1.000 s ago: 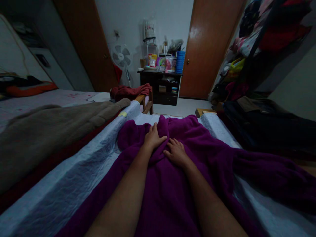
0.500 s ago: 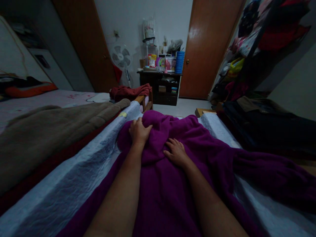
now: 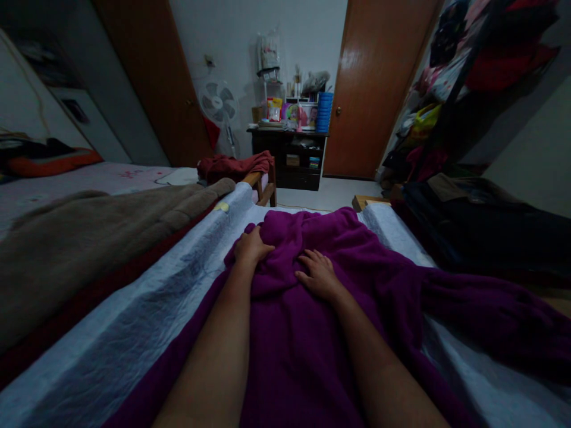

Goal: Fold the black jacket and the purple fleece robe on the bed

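A purple long-sleeved top [image 3: 285, 333] lies spread over the bed, wrinkled around its upper part. One sleeve stretches out to the right. My left hand [image 3: 250, 246] is at the top's upper left edge, its fingers curled over the bunched cloth and the thumb pointing right; the fingertips are partly hidden. Near the middle of the upper part, my right hand [image 3: 317, 273] rests palm down on the fabric with its fingers stretched out.
Under the top is a pale blue bed cover [image 3: 147, 321]. A brown fleece blanket [image 3: 111, 232] lies along the left, and folded dark clothes [image 3: 486, 226] are stacked at the right. Beyond the bed stand a fan [image 3: 219, 102] and a dark cabinet [image 3: 285, 172].
My left hand has drawn slightly down toward me, and the raised cloth at the top's upper left has sunk and shrunk inward. My right hand has stayed in place.
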Demonstrator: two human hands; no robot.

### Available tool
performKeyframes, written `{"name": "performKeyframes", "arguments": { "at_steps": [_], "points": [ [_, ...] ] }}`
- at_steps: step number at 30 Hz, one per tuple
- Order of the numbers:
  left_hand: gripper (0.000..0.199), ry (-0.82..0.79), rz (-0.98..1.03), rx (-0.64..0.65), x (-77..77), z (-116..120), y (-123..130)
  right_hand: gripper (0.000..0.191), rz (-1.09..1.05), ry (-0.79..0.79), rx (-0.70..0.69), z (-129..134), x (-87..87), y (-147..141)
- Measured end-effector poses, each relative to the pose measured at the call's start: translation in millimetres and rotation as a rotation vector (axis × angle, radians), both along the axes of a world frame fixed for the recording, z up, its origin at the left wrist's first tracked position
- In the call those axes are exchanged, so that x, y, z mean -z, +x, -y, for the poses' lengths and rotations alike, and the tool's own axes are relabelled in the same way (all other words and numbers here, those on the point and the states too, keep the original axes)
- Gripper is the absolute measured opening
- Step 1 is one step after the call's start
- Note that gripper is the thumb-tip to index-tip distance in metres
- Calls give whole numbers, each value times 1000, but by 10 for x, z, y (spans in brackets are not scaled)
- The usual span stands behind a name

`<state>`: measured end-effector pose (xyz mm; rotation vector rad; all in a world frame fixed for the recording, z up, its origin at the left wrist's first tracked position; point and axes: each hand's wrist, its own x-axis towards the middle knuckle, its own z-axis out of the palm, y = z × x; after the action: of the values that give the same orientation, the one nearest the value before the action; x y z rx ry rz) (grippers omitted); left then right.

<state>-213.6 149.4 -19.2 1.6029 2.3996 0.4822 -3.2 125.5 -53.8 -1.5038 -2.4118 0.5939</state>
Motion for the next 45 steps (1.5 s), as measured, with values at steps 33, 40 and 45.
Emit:
{"name": "performKeyframes", "arguments": {
  "at_steps": [33,40,45],
  "points": [
    [77,-223,-76,191,409,-127,553,39,-85,-30,226,-257,-69,550],
    [79,-203,-91,163,442,-146,559,32,-214,292,524,-322,-381,895],
    [78,-186,-96,177,457,-138,560,36,-197,578,645,-333,-499,1037]
  ]
}}
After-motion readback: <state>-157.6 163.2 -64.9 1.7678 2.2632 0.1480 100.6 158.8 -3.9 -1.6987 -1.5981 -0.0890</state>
